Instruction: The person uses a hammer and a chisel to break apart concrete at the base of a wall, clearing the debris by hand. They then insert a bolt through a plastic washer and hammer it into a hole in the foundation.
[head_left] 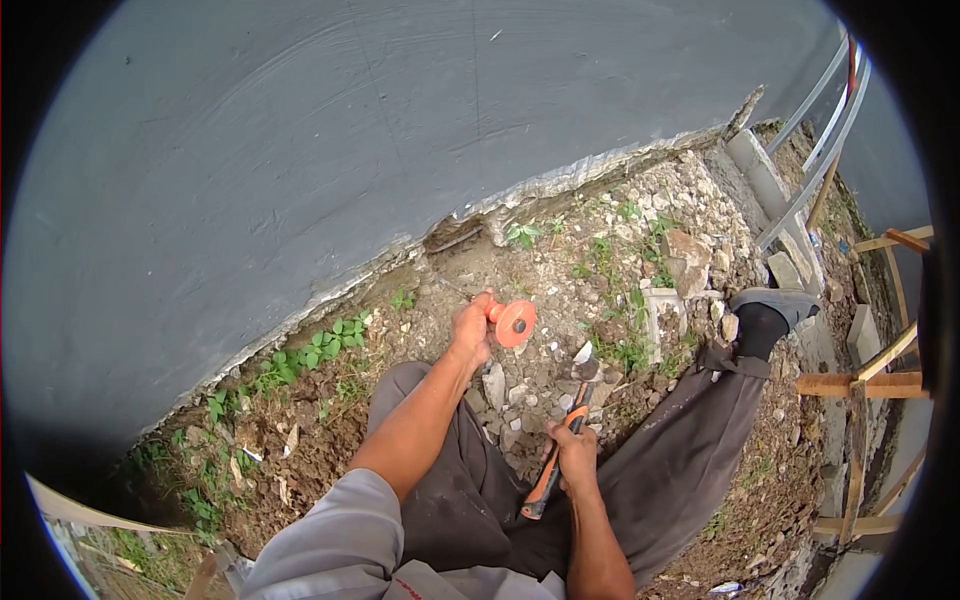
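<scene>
My left hand is wrapped round a chisel with an orange round hand guard. The chisel's thin metal shank points up and left toward the broken foot of the grey wall. In my right hand is a hammer with an orange and black handle, its head low over the rubble and apart from the chisel. A ragged hole shows at the wall's base, just beyond the chisel.
Rubble and loose stones cover the ground around my legs. Green weeds grow along the wall at left. Metal channels lean at upper right, near a concrete block. Wooden framing stands at right, beyond my shoe.
</scene>
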